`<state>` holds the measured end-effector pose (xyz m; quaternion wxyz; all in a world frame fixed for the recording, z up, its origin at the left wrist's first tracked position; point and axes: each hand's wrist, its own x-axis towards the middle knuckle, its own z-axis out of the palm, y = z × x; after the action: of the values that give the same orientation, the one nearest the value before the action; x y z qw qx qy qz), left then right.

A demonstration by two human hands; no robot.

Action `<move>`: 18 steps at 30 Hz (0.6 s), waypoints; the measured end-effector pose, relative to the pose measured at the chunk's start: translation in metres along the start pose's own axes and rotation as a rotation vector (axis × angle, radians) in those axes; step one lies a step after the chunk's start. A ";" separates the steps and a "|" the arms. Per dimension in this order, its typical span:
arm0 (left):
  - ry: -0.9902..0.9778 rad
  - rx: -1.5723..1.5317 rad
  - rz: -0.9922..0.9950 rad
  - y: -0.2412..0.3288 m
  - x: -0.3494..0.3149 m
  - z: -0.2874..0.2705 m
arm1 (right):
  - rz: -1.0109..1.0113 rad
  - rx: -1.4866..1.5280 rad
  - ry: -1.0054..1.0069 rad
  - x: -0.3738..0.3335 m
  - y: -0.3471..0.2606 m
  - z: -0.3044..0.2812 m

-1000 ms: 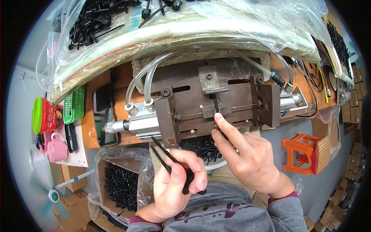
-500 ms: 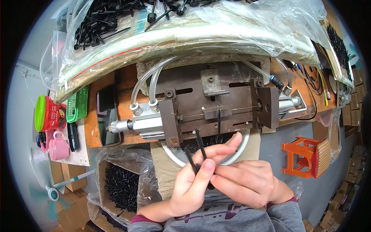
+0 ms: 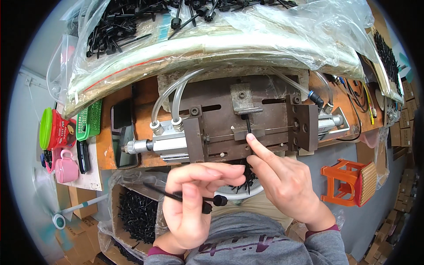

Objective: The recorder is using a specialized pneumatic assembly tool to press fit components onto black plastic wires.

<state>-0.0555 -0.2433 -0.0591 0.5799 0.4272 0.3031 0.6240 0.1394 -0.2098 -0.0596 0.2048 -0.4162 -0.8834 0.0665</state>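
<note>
My left hand is closed round a few thin black plastic rods with round knobbed ends, lying across its palm, the knobs pointing right. Another black plastic rod lies on the small block at the middle of the brown metal fixture, its far end by the grey bracket. My right hand has its index fingertip on this rod, with the other fingers bent around its near end. The right thumb is hidden. A thin metal pin runs across the fixture from each side to the block.
Air cylinders with clear hoses flank the fixture on a wooden bench. Below it, a white-rimmed basket holds black pieces. A plastic-lined box of black parts stands left, an orange stool right. Heaped black parts lie above.
My hands have parted. The left has moved down and left with its rods, now tipped sideways. The right has reached up to the rod in the fixture, which sits farther toward the bracket.
</note>
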 end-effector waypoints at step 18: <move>-0.091 -0.100 -0.080 -0.005 0.016 0.022 | -0.195 0.450 0.179 -0.010 -0.007 -0.023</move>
<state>-0.0334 -0.2292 -0.0509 0.6382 0.4132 0.2614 0.5946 0.1500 -0.2234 -0.0400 0.3752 -0.2771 -0.8607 0.2040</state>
